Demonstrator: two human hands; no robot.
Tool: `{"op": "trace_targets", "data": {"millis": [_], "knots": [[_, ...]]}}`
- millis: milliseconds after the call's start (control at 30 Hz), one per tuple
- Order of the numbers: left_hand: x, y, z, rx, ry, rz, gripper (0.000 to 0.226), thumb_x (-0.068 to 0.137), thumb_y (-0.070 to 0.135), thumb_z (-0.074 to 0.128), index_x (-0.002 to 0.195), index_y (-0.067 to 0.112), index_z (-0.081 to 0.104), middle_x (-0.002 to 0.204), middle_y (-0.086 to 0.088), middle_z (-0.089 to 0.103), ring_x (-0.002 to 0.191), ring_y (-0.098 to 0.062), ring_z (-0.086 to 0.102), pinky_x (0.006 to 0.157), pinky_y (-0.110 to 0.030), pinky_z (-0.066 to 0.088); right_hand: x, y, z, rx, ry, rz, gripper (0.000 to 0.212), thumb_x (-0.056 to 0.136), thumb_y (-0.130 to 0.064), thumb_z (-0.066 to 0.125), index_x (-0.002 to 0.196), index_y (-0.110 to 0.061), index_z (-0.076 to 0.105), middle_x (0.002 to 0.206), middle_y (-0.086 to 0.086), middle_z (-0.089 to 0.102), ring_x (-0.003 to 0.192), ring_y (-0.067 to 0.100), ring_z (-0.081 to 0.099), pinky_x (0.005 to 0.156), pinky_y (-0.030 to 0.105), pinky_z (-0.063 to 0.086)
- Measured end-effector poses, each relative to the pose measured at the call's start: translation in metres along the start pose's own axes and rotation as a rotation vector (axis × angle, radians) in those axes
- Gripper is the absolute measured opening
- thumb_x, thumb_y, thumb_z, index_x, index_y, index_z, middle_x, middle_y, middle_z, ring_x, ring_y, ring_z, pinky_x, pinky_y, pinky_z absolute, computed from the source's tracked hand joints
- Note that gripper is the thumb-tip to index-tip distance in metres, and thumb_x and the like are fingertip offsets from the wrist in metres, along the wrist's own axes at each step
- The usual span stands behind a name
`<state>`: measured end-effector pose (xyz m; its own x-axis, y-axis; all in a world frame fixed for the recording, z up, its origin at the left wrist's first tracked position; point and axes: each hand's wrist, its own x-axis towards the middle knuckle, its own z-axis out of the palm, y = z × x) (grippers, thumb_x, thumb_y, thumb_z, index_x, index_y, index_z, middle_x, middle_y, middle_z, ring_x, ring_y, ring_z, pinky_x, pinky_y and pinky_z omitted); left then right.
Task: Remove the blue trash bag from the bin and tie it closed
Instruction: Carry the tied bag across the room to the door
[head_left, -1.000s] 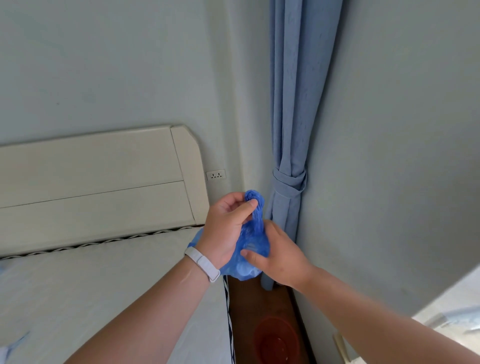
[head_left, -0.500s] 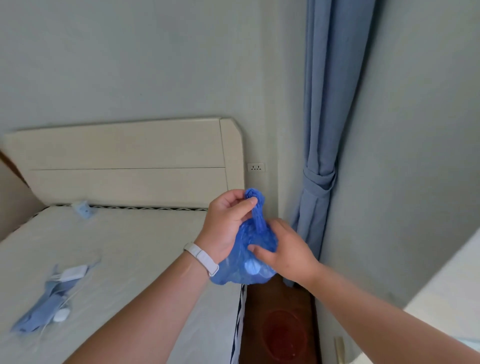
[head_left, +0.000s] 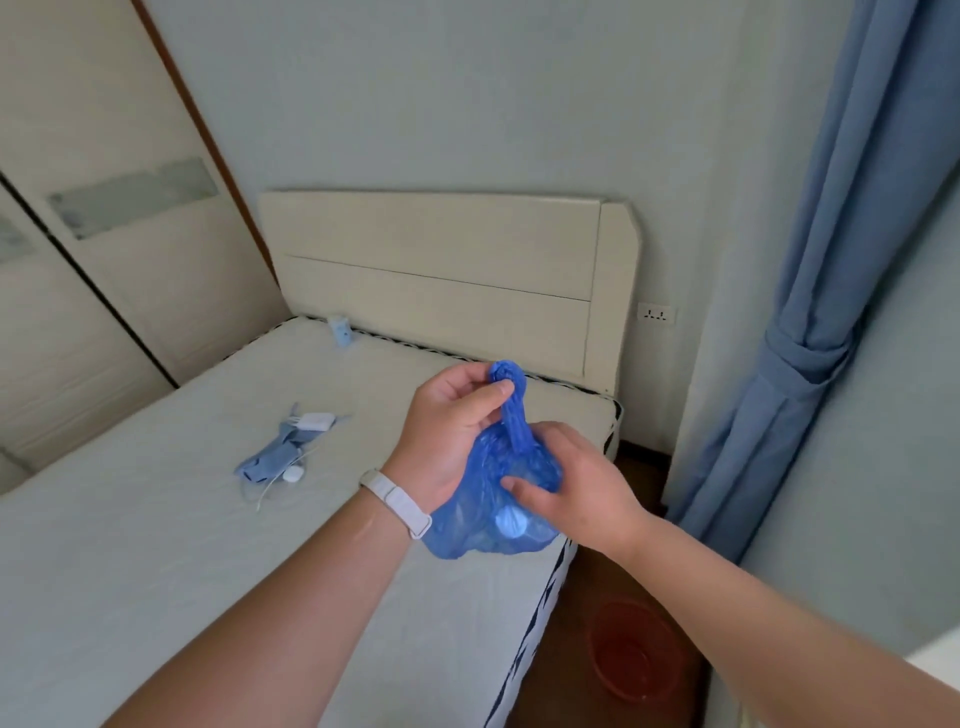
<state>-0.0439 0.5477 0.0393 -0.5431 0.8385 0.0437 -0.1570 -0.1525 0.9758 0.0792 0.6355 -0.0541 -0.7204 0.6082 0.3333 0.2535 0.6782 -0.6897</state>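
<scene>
Here the left hand (head_left: 447, 431) pinches the twisted neck of the blue trash bag (head_left: 498, 499) above the bed (head_left: 156, 545), while the right hand (head_left: 576, 483) cups its bulging body, fingers loosely curled.

The left hand (head_left: 453, 415) pinches with thumb and fingers curled, while the right hand (head_left: 576, 480) (palm down) presses alongside.
</scene>
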Motion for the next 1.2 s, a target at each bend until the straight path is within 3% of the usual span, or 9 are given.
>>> {"op": "trace_targets", "data": {"millis": [300,467,867,1200], "knots": [[-0.078,0.028,-0.116,0.0,0.282,0.052,0.018,0.076,0.01,0.068,0.092,0.003,0.067,0.088,-0.02,0.064,0.079,-0.03,0.06,0.086,-0.052,0.049,0.005,-0.092,0.092,0.077,-0.217,-0.189,0.053,0.078,-0.052,0.065,0.125,-0.03,0.054,0.116,-0.015,0.057,0.106,0.006,0.055,0.087,0.025,0.047],[-0.152,0.046,-0.192,-0.01,0.435,0.109,0.014,0.075,0.011,0.069,0.088,0.007,0.07,0.091,-0.021,0.063,0.084,-0.032,0.058,0.087,-0.05,0.048,-0.016,-0.168,0.158,0.132,-0.348,-0.292,0.052,0.074,-0.058,0.06,0.12,-0.032,0.055,0.113,-0.016,0.058,0.104,0.004,0.055,0.085,0.025,0.047],[-0.39,0.087,-0.367,-0.013,0.77,0.213,0.007,0.073,0.013,0.072,0.079,0.013,0.072,0.089,-0.02,0.063,0.083,-0.031,0.057,0.083,-0.047,0.048,-0.135,-0.375,0.321,0.219,-0.617,-0.526,0.046,0.077,-0.052,0.065,0.118,-0.034,0.054,0.11,-0.019,0.055,0.099,0.003,0.055,0.082,0.024,0.047],[-0.581,0.096,-0.43,-0.075,1.076,0.273,0.006,0.083,0.003,0.066,0.084,0.008,0.069,0.084,-0.016,0.065,0.074,-0.027,0.06,0.072,-0.039,0.05,-0.255,-0.499,0.411,0.29,-0.89,-0.737,0.041,0.078,-0.053,0.063,0.114,-0.037,0.054,0.11,-0.02,0.056,0.098,0.001,0.056,0.082,0.026,0.049]]}}
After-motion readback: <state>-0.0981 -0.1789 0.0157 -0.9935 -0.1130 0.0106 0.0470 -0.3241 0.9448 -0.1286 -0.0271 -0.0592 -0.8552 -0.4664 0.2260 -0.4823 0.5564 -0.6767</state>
